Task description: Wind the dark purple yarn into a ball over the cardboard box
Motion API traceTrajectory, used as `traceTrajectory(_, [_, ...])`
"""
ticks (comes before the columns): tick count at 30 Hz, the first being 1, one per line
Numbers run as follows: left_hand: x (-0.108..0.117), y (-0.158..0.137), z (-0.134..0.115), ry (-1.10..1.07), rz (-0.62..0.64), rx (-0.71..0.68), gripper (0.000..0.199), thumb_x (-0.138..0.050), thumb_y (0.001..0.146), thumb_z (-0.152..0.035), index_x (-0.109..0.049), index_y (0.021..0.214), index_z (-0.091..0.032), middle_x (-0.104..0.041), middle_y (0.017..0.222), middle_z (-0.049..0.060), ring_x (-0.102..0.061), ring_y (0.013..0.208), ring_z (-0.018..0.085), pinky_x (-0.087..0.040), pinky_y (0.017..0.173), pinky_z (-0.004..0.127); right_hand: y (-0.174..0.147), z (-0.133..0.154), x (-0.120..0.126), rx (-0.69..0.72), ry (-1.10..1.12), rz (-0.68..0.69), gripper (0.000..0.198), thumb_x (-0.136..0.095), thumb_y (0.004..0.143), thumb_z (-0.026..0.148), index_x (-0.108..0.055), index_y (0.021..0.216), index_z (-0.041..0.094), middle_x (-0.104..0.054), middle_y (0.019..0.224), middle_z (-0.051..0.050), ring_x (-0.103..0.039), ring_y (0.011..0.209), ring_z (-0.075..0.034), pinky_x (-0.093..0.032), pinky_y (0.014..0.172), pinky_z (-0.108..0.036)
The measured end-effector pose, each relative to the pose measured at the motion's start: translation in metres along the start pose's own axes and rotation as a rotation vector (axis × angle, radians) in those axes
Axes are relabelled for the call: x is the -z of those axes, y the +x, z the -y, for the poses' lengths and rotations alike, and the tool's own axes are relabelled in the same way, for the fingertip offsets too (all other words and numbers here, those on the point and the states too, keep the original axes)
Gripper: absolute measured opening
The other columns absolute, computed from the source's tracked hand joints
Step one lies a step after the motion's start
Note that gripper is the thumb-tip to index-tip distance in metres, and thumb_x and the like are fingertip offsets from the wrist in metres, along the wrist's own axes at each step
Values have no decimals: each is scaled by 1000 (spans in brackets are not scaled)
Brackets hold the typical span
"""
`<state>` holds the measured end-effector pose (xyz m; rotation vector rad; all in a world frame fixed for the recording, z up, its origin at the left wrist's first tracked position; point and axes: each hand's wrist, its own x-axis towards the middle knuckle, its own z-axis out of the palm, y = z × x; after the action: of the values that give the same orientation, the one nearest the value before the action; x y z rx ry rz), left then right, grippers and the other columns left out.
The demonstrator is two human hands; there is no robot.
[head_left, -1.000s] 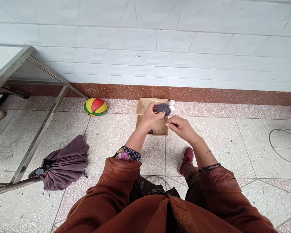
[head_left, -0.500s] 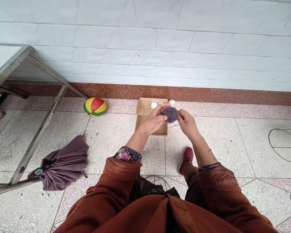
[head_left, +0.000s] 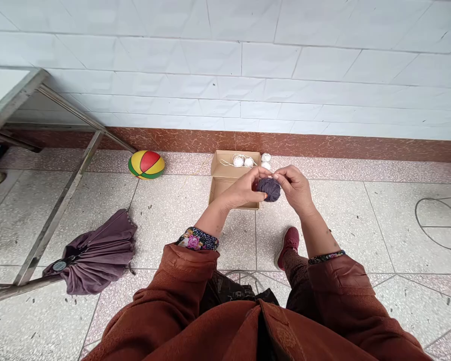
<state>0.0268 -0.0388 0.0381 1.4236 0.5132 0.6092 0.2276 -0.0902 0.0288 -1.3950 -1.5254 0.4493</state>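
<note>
A dark purple-grey ball of yarn (head_left: 269, 190) is in my left hand (head_left: 244, 190), with the thumb below it and the fingers over its top left. My right hand (head_left: 293, 189) is closed in a pinch at the ball's upper right, close to my left fingertips. The yarn strand in that pinch is too thin to make out clearly. Below and behind my left hand lies an open cardboard box (head_left: 221, 186), its lower part partly hidden by the hand. White yarn balls (head_left: 238, 160) with loose strands rest in its lid.
More white balls (head_left: 266, 158) sit right of the box by the wall. A striped ball (head_left: 146, 164) lies left, near a metal table frame (head_left: 65, 195). A folded purple umbrella (head_left: 97, 255) leans there. A wire ring (head_left: 441, 225) lies on the floor at right.
The yarn ball has moved slightly down and right and is turned differently. My right hand has shifted from the ball's right side to its top, nearer my left fingertips.
</note>
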Motion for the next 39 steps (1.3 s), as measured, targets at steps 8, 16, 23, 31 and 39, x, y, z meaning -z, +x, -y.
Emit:
traceTrajectory(8, [7, 9, 8, -256, -334, -5, 45, -75, 72, -31, -63, 114, -21, -67, 114, 8, -62, 105, 21, -49, 98, 39, -12, 3, -19, -5, 18, 286, 24, -57, 100, 42, -64, 86, 24, -67, 82, -3, -61, 78, -20, -48, 74, -33])
traceTrajectory(16, [12, 3, 6, 390, -243, -1, 51, -78, 60, -17, -67, 110, -22, -61, 115, 7, -59, 108, 25, -49, 100, 46, -4, 17, 2, -77, 169, 101, 28, -66, 95, 50, -68, 83, 24, -64, 77, -1, -57, 72, -18, -47, 71, -33])
traceTrajectory(23, [-3, 2, 1, -260, -60, -32, 76, -78, 69, -28, -53, 141, -28, -63, 117, 7, -62, 106, 21, -51, 95, 37, -4, -5, -10, -179, 59, 73, 28, -62, 96, 47, -64, 81, 23, -62, 74, 0, -53, 68, -17, -43, 67, -31])
traceTrajectory(31, [19, 9, 10, 199, -500, 61, 46, -75, 65, -21, -66, 111, -20, -63, 121, 9, -60, 114, 26, -46, 108, 47, -10, 20, -10, -22, 183, 347, 28, -64, 98, 48, -68, 85, 24, -66, 80, -1, -59, 74, -17, -48, 72, -32])
traceTrajectory(39, [1, -1, 2, -179, -13, 40, 79, -77, 70, -30, -52, 145, -31, -62, 112, 6, -62, 101, 21, -52, 93, 40, -3, 1, -7, -88, 51, 34, 27, -61, 98, 47, -66, 82, 25, -65, 79, -2, -59, 76, -20, -48, 75, -35])
